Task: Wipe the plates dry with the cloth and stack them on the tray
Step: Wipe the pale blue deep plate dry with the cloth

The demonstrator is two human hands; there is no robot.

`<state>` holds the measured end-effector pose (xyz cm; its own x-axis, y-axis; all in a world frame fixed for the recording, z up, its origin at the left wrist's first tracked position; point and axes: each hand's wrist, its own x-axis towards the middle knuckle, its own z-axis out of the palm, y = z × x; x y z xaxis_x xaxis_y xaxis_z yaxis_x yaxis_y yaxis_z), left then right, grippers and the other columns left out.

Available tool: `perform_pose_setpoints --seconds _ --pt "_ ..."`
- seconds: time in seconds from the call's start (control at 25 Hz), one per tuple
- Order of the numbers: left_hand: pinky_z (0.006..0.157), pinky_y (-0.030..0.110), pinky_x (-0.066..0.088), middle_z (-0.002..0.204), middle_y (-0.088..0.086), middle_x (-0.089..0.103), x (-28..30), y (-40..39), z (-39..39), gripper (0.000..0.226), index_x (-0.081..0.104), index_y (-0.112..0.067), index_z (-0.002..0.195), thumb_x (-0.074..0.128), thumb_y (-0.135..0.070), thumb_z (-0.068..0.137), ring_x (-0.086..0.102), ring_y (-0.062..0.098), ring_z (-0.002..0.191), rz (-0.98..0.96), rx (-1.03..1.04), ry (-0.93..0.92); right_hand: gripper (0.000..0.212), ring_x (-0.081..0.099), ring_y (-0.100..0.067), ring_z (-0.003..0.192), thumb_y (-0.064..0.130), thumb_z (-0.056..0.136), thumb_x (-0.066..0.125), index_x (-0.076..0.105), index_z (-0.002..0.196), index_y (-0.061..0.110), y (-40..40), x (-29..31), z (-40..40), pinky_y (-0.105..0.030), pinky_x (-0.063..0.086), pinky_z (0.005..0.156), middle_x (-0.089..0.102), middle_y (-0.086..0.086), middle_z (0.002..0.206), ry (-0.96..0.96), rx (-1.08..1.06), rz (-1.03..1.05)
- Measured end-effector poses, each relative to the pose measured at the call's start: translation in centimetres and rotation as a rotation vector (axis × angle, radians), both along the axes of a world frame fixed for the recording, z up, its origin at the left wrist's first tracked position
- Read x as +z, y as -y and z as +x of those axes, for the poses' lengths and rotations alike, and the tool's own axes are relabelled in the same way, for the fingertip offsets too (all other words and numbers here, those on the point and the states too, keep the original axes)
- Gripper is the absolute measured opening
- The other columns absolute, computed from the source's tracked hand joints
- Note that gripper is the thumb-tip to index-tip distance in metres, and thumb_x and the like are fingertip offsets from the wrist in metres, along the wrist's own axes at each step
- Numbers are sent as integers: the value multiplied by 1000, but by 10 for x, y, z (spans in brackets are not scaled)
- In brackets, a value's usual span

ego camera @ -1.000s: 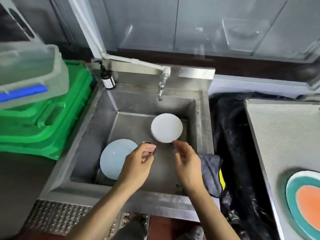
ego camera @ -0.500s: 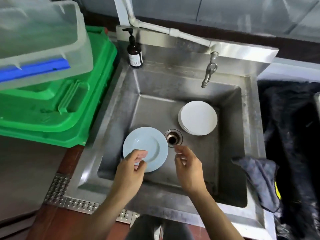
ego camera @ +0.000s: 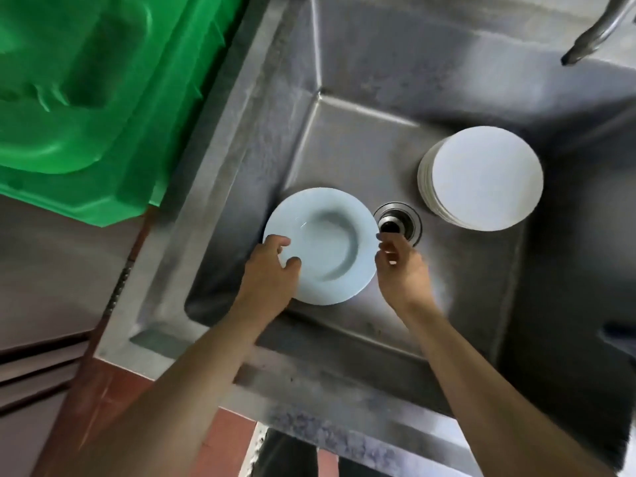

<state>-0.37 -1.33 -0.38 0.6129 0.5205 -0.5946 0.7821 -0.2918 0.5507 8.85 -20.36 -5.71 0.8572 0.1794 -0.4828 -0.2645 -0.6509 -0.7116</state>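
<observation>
Where green crates (ego camera: 86, 98) end, steel sink (ego camera: 241, 160) begins.

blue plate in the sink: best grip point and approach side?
Probably the broad rim of the blue plate, from the near-left edge, where the left hand already pinches it, thumb on top. It lies face up near the sink floor, so fingers should slip under that rim.

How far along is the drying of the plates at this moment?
Nothing looks finished: neither a cloth nor a tray is in view. In hand: the left hand grips the rim of the light blue plate in the sink; the right hand hovers at its other edge, holding nothing. Left: wipe and stack this plate, then the white plate stack beside the drain.
</observation>
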Motion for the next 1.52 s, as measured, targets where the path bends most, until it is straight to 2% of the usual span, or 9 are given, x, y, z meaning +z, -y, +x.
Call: perform_pose_setpoints --seconds 0.2,0.44,0.72,0.84,1.0,1.2,1.32,1.44,1.52 --pt "89 32 36 151 9 38 -65 -10 16 54 35 -26 149 54 -31 98 45 31 131 -90 85 -206 42 64 -31 112 16 95 56 58 137 18 -5 -61 22 -37 51 92 66 -12 126 8 34 -93" --pt "101 36 41 150 10 40 -96 -21 25 61 30 -20 153 49 -24 95 46 33 129 -156 212 -325 39 60 -34 106 21 99 53 58 137 14 -14 -102 41 -28 36 74 66 -10 115 -16 69 -94" --pt "98 56 52 89 7 57 -98 -24 33 19 53 -17 78 49 -9 94 58 33 101 -153 384 -181 20 57 -27 83 11 96 56 69 111 10 -12 -107 45 -28 36 64 65 -5 87 -63 -82 -6" --pt "99 53 51 101 -3 55 -91 -19 37 13 55 -22 101 53 -12 94 55 29 109 -188 413 -94 15 60 -24 80 13 95 58 68 102 21 3 -93 45 -30 49 65 64 1 82 -115 -177 -8" --pt "94 45 51 122 -6 45 -78 -7 38 54 43 -24 139 62 -13 90 49 22 111 -148 313 -7 9 58 -10 70 21 96 59 67 97 24 30 -64 44 -24 44 57 64 8 77 -79 -306 11" --pt "96 45 55 116 3 66 -62 11 40 41 64 -13 127 73 -15 87 63 25 108 -142 233 -45 27 45 -12 54 22 93 60 60 66 23 59 -25 45 -23 34 49 51 14 51 -83 -345 -85" --pt "73 30 58 94 3 73 -53 17 43 17 72 -13 99 78 -15 83 69 19 83 -145 207 -75 32 46 -18 48 16 90 61 64 58 13 75 -9 51 -19 40 37 51 6 48 -145 -362 -185" --pt "35 16 40 72 7 67 -47 22 51 16 67 -10 81 82 -15 80 58 12 50 -142 213 -158 17 64 -21 48 12 90 65 75 81 3 80 4 57 -34 64 58 68 -10 65 -280 -442 -213" --pt "34 16 39 69 11 66 -47 23 55 21 67 -5 84 84 -15 78 58 14 42 -126 216 -195 17 66 -26 52 11 91 64 74 90 -3 84 4 57 -44 65 68 70 -14 67 -343 -452 -223"
